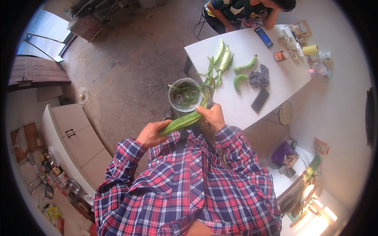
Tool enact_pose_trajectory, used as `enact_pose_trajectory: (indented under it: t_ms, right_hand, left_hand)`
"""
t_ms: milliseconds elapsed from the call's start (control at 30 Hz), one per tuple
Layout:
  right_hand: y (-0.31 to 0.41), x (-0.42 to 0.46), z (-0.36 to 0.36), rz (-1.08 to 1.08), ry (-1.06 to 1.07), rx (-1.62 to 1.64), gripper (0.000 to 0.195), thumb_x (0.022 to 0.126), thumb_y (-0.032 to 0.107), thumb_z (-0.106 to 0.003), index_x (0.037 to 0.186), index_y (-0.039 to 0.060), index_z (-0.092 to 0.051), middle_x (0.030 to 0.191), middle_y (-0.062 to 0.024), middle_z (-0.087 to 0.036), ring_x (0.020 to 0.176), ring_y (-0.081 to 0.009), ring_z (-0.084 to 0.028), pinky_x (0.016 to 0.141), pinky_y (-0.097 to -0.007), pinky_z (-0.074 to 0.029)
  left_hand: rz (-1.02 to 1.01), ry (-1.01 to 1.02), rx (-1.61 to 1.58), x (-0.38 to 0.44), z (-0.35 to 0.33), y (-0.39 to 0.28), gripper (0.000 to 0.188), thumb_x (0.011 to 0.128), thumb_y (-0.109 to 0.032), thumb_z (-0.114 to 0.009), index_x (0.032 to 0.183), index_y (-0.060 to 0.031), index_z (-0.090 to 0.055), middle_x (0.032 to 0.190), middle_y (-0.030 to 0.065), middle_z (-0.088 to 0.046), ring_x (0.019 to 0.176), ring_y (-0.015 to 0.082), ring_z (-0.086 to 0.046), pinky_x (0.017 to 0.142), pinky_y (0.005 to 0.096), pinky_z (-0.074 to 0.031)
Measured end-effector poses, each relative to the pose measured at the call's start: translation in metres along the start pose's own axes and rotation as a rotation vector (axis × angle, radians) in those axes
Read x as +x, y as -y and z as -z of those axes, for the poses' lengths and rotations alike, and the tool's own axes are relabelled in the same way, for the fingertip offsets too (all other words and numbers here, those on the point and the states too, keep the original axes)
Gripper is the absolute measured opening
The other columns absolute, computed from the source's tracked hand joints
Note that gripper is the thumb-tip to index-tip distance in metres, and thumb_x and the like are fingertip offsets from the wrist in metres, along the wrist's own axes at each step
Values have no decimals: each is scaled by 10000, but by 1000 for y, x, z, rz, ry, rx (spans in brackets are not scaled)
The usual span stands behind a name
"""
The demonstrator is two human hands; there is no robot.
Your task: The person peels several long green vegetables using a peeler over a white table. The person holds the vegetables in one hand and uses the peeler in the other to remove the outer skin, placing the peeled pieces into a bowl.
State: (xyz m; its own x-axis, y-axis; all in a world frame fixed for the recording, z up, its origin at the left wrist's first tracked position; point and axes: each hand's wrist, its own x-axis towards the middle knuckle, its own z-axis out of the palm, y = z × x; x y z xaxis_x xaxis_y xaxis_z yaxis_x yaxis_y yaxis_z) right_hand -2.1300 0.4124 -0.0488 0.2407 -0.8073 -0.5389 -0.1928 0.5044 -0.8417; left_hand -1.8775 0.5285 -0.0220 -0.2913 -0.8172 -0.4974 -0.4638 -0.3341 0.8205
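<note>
A long ridged green gourd [181, 122], likely a luffa, slants across in front of my body. My left hand [152, 134] grips its lower left end. My right hand [212, 115] is at its upper right end, thumb along the gourd, and holds a grey peeler [209, 96] that is partly hidden by the fingers. Just beyond the gourd stands a bucket [170, 98] with green peelings [189, 96] inside. Strips of peel [210, 73] trail over the table corner. Two pale peeled gourds [225, 59] lie on the white table [236, 107], near an unpeeled gourd [246, 65] and a curved green piece [239, 82].
A grey cloth [260, 77] and a dark phone [260, 100] lie on the table. Another person [236, 14] sits at its far side, near a lit phone [263, 37] and an orange jar [281, 56]. A round stool [285, 113] stands right; a cabinet [79, 134] stands left.
</note>
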Motion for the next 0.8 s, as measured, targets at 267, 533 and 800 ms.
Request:
enact_pose_trajectory:
  t_ms: [267, 533, 800]
  right_hand:
    - [-17, 6, -2, -12, -48, 141, 261, 827, 194, -742, 939, -25, -655, 729, -65, -662, 442, -68, -482, 395, -207, -369]
    - [-14, 12, -1, -34, 52, 363, 281, 831, 160, -719, 1014, -28, -619, 853, -120, -703, 483, -71, -501, 400, -196, -360]
    - [-7, 13, -12, -79, 69, 493, 215, 817, 132, -719, 952, -13, -633, 802, -126, -700, 489, -83, -548, 377, -190, -377]
  left_hand:
    - [-36, -239, 56, -7, -24, -4, 527, 752, -93, -666, 1271, -90, -578, 1068, 191, -656, 987, 374, -631, 844, 424, -507]
    - [-141, -322, -87, -7, -47, 20, 609, 741, -78, -722, 1326, -77, -554, 1035, 183, -656, 969, 332, -649, 847, 388, -506]
    - [-165, -428, -36, -11, -62, 29, 595, 749, -61, -717, 1321, -73, -557, 957, 165, -638, 882, 333, -647, 784, 390, -507]
